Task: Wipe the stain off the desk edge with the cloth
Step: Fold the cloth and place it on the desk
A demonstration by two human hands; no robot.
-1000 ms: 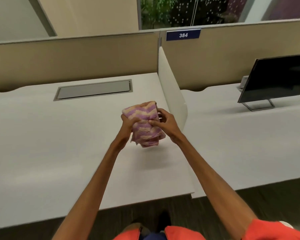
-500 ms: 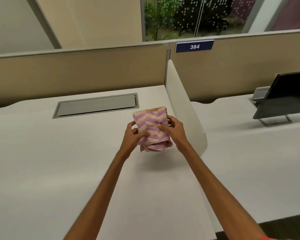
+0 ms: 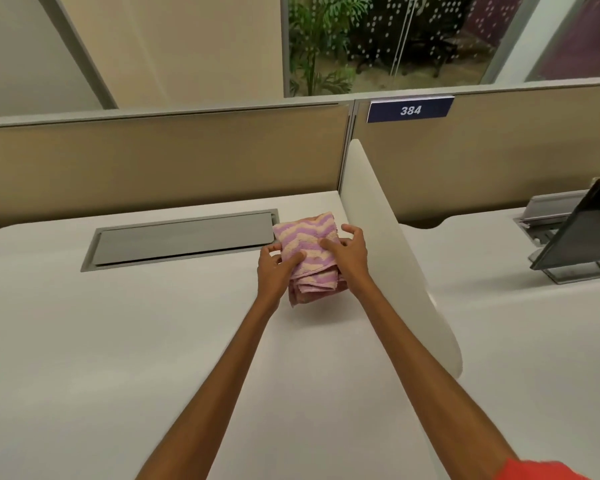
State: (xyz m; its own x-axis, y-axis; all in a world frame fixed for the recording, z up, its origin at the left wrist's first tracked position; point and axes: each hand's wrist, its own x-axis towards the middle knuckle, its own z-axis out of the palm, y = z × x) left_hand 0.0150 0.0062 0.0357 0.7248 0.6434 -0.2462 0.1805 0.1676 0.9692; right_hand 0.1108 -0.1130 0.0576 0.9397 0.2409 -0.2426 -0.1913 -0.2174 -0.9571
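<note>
We find the folded cloth (image 3: 307,251) at frame centre, held over the bench (image 3: 118,341); left grip (image 3: 274,268) and right grip (image 3: 349,252) both hold it, thumbs on top

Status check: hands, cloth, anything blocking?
Left hand and right hand both grip the folded cloth above the desk. No stain visible. White divider close on the right.

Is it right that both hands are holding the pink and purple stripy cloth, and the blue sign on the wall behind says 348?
Not quite. The head view shows the sign says 384, not 348. The rest is right: the left hand and the right hand both hold the pink and purple stripy cloth.
</note>
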